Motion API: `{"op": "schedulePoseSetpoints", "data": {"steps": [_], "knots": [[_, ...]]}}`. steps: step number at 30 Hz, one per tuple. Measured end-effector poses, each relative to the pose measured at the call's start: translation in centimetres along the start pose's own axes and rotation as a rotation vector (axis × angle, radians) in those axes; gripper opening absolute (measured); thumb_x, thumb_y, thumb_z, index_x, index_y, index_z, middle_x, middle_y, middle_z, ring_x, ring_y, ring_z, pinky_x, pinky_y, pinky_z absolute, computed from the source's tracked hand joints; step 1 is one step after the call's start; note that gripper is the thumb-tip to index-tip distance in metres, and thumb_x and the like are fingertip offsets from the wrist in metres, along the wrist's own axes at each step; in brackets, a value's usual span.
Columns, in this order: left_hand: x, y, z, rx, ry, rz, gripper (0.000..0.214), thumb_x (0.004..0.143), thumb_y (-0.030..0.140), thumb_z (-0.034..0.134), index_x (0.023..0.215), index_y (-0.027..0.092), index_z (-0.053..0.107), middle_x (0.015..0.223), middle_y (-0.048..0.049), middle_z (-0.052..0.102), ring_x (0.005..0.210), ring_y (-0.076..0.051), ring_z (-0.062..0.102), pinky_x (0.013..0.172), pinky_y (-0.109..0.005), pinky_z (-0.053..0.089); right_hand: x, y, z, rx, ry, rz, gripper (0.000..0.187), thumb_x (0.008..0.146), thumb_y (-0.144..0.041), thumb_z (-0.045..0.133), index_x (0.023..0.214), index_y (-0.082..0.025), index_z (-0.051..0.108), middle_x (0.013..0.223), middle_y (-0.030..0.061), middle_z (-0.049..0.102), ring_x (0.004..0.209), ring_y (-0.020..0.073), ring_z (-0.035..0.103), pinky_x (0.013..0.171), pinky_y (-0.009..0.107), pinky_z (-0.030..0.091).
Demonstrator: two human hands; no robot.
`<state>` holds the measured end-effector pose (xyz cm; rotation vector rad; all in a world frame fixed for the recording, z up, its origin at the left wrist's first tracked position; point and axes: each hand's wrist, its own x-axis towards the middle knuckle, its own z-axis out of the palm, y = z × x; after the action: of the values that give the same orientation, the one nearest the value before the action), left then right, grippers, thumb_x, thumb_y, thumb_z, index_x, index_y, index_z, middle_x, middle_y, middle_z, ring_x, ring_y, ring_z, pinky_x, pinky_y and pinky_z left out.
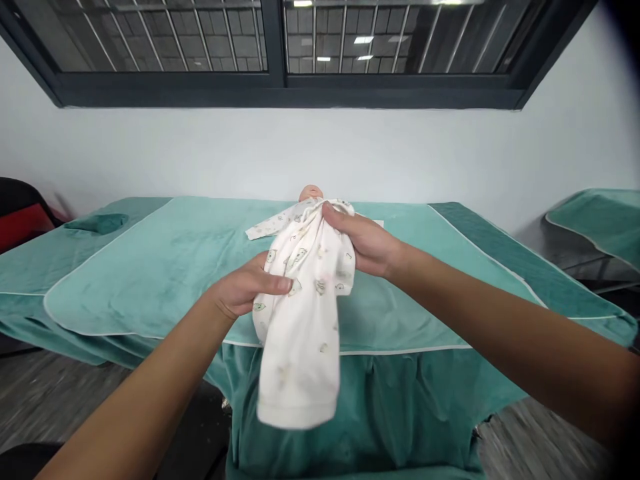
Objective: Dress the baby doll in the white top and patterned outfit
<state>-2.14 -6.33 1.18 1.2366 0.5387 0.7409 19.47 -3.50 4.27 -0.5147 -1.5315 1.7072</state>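
Both my hands hold up a pair of white baby pants [305, 340] with a small printed pattern. My right hand [367, 243] pinches the bunched upper part between thumb and fingers. On the left side, my left hand [255, 283] grips the cloth lower down, thumb on top and fingers behind. One leg hangs down past the bed's front edge, its cuff lowest. Behind the pants lies a baby doll [311, 192], its head toward the wall. It has on a printed white top, with one sleeve [270, 225] stretched out to the left. The pants hide most of its body.
The doll lies on a bed with a light green cover [150, 280] over a darker green sheet [480, 227]. Behind it are a white wall [200, 153] and a barred window [280, 80]. A black and red chair [25, 217] stands left, another green-covered surface [600, 217] right.
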Motion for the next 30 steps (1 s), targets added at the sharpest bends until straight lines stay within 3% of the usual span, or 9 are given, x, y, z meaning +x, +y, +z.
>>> {"op": "schedulePoseSetpoints", "data": {"steps": [5,8,11,15,17,20,23,27,30], "knots": [[0.9,0.7,0.4,0.0,0.213,0.16,0.056,0.074,0.03,0.077,0.127,0.016,0.065,0.11,-0.0145,0.075,0.103,-0.035,0.071,0.089,-0.044,0.058,-0.9,0.4,-0.9,-0.123,-0.281,0.134,0.045,0.082,-0.051,0.074,0.112,-0.018,0.068,0.105,0.0073,0.073,0.104,0.0209,0.066,0.093,0.035,0.054],[1.3,1.0,0.7,0.075,0.295,0.164,0.056,0.072,0.025,0.078,0.125,0.016,0.065,0.106,-0.0118,0.075,0.098,-0.034,0.072,0.085,-0.042,0.059,-0.8,-0.9,-1.1,-0.239,-0.316,0.169,0.04,0.081,-0.053,0.074,0.098,-0.016,0.072,0.091,0.0063,0.074,0.092,0.0199,0.068,0.081,0.032,0.058],[1.5,1.2,1.1,0.163,0.395,0.178,0.05,0.074,0.026,0.076,0.122,0.017,0.067,0.1,-0.0087,0.076,0.089,-0.03,0.073,0.076,-0.038,0.059,-0.5,-1.8,-0.6,-0.278,-0.196,0.133,0.037,0.074,-0.051,0.08,0.088,-0.017,0.073,0.077,0.0044,0.072,0.077,0.019,0.068,0.065,0.028,0.058],[2.1,0.9,1.4,0.206,0.448,0.166,0.044,0.077,0.03,0.074,0.119,0.018,0.068,0.101,-0.007,0.076,0.087,-0.027,0.072,0.071,-0.033,0.058,-0.6,-0.1,-0.5,-0.242,-0.104,0.158,0.034,0.07,-0.043,0.084,0.089,-0.017,0.074,0.075,0.0034,0.072,0.077,0.0196,0.068,0.067,0.029,0.057],[2.3,0.2,1.1,0.17,0.401,0.092,0.044,0.077,0.03,0.076,0.118,0.019,0.068,0.103,-0.0075,0.075,0.089,-0.026,0.071,0.075,-0.033,0.057,-1.2,2.0,-1.4,-0.134,-0.033,0.175,0.036,0.074,-0.044,0.081,0.097,-0.017,0.073,0.083,0.0049,0.074,0.084,0.0206,0.068,0.074,0.031,0.057],[2.3,-1.6,0.2,0.122,0.219,-0.186,0.045,0.072,0.032,0.081,0.113,0.017,0.07,0.105,-0.0106,0.075,0.092,-0.025,0.071,0.08,-0.033,0.056,-2.7,6.0,-3.3,0.068,0.129,0.154,0.042,0.08,-0.045,0.076,0.111,-0.019,0.07,0.104,0.0071,0.074,0.096,0.0207,0.068,0.085,0.031,0.054],[2.9,-4.0,-0.5,0.183,0.139,-0.336,0.042,0.071,0.035,0.081,0.107,0.016,0.071,0.105,-0.0106,0.075,0.093,-0.025,0.07,0.079,-0.033,0.054,-4.6,10.4,-4.8,0.136,0.291,0.202,0.047,0.08,-0.05,0.074,0.113,-0.017,0.07,0.106,0.0096,0.074,0.09,0.0221,0.068,0.077,0.031,0.053],[5.4,-7.0,-0.7,0.585,0.304,-0.182,0.024,0.08,0.036,0.066,0.091,0.015,0.067,0.094,-0.0067,0.072,0.085,-0.024,0.066,0.075,-0.033,0.05,-5.8,15.2,-5.7,0.03,0.542,0.199,0.046,0.075,-0.051,0.074,0.106,-0.017,0.071,0.094,0.0057,0.075,0.078,0.0209,0.065,0.07,0.031,0.049],[7.5,-8.3,-0.6,0.996,0.378,-0.141,0.016,0.083,0.032,0.055,0.079,0.018,0.06,0.086,-0.0067,0.069,0.081,-0.024,0.064,0.069,-0.032,0.045,-5.5,17.0,-6.1,-0.199,0.709,0.199,0.039,0.074,-0.05,0.071,0.097,-0.017,0.072,0.088,0.0045,0.073,0.08,0.023,0.063,0.071,0.033,0.048]]}}
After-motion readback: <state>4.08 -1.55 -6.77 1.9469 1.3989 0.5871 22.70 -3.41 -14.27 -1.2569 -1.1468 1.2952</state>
